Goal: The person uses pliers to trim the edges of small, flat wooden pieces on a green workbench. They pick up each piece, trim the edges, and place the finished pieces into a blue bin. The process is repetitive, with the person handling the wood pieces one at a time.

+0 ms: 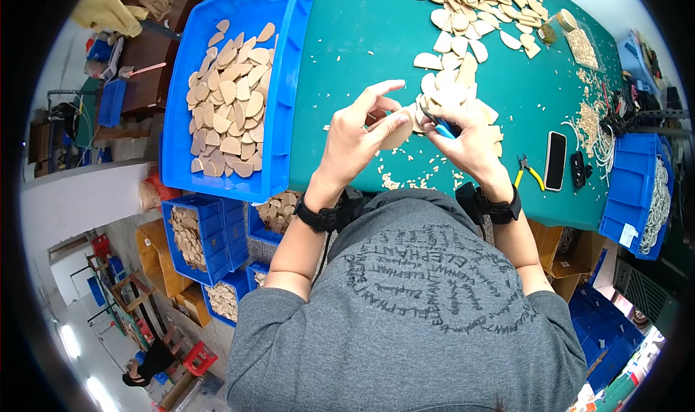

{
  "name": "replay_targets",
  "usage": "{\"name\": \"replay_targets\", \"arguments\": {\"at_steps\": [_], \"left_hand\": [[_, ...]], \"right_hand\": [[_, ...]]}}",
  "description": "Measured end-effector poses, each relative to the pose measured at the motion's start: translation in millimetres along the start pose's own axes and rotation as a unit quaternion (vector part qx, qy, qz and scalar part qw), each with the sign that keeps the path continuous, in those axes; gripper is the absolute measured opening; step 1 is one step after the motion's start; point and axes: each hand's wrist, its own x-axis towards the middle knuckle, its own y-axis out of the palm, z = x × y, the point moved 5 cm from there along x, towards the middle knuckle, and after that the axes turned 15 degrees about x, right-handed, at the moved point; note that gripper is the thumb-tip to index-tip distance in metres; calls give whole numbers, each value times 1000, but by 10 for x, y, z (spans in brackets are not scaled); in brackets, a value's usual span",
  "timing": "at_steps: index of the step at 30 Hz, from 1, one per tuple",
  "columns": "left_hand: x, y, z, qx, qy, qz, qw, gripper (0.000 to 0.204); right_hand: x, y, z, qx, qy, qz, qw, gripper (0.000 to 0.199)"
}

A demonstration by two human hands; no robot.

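My left hand point(355, 135) pinches a pale half-round wooden piece point(395, 133) between thumb and fingers, its index finger stretched out. Closed round a small blue-handled pair of cutters point(444, 127) is my right hand point(469, 138). The cutters' dark jaws point at the wooden piece's right edge; whether they touch it I cannot tell. Just beyond both hands lies a heap of similar wooden pieces point(456, 79) on the green table point(347, 57). Small wooden scraps point(405, 178) are scattered on the table near my body.
To the left, a large blue bin point(281, 115) holds many half-round pieces. Yellow-handled pliers point(530, 171), a phone point(555, 161) and a black object point(578, 169) lie at right. A jar point(565, 21) stands at the far right. A blue crate point(624, 209) sits beside the table's right edge.
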Motion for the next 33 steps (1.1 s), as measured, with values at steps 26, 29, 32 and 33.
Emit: {"name": "replay_targets", "arguments": {"at_steps": [26,29,32,33], "left_hand": [[1238,374,1428,311,41,-66,947,29],[1598,1320,1369,283,58,37,956,38],[1785,1758,1477,319,99,96,938,42],[1828,1793,1523,334,98,124,929,39]], "right_hand": [[-50,-336,-601,8,124,-58,991,13],[-33,-424,-622,46,150,-90,983,13],[-56,-547,-599,-4,133,-113,985,12],[-93,-570,-617,15,174,-115,978,14]]}}
